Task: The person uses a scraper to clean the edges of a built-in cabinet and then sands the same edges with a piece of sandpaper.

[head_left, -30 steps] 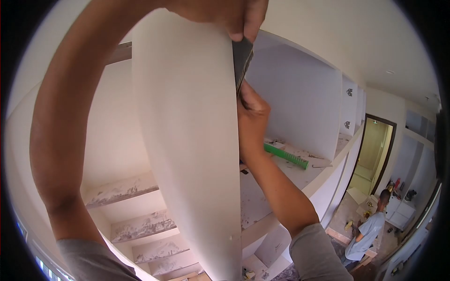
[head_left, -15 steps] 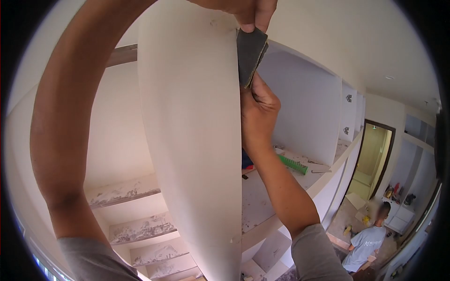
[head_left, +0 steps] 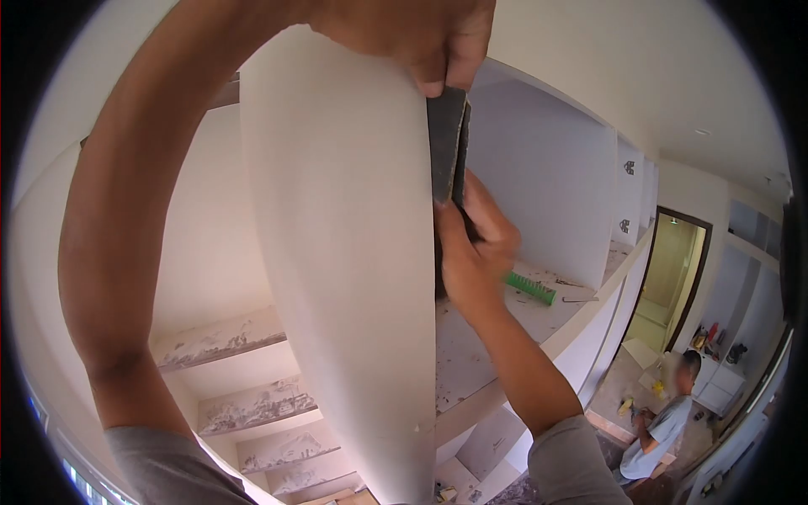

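A folded piece of dark grey sandpaper [head_left: 447, 143] lies along the vertical edge of a white cabinet panel [head_left: 345, 252]. My left hand [head_left: 412, 38] reaches over from the top of the view and pinches its upper end between thumb and fingers. From below, my right hand [head_left: 480, 244] grips the lower end, thumb on the near side. The layers stand slightly apart at the right, showing a pale, rough edge. Part of the right hand's fingers is hidden behind the sandpaper and the panel.
Dusty white shelves [head_left: 252, 408] step down at the left. Behind my right hand, a green ribbed strip [head_left: 530, 288] lies on a dusty cabinet shelf [head_left: 471, 353] among debris. Another person [head_left: 661, 429] is low near the floor at the right, by a doorway [head_left: 669, 286].
Both hands and the sandpaper have moved down along the panel edge. The sandpaper now stands more upright. The person at the right has leaned and turned slightly.
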Demonstrator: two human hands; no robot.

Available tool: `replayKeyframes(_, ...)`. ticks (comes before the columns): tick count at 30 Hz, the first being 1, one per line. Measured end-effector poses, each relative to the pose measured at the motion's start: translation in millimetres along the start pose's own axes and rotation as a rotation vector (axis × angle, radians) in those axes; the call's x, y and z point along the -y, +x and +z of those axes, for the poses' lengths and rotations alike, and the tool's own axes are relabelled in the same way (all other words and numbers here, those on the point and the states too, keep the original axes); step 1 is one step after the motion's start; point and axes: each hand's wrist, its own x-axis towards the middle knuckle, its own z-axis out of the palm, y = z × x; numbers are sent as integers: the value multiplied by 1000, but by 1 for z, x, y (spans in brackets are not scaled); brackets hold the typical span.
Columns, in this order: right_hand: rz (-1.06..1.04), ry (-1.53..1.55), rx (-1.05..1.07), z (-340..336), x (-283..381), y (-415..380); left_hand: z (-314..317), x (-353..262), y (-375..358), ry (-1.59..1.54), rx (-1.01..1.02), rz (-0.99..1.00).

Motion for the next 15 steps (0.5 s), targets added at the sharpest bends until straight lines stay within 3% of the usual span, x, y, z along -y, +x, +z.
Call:
replayKeyframes(1, -36, -1, 25, -5, 3, -4, 0, -4, 3, 11, 23, -61)
replayKeyframes(6, -79, -32, 128, -19, 19, -8, 7, -16, -18, 57, -80, 35)
replayKeyframes(10, 116, 29, 104, -18, 38, 3, -6, -29, 5, 150, 68, -215)
replayKeyframes(15, 156, -24, 133, -20, 64, 11, 3, -25, -1, 108, -87, -297)
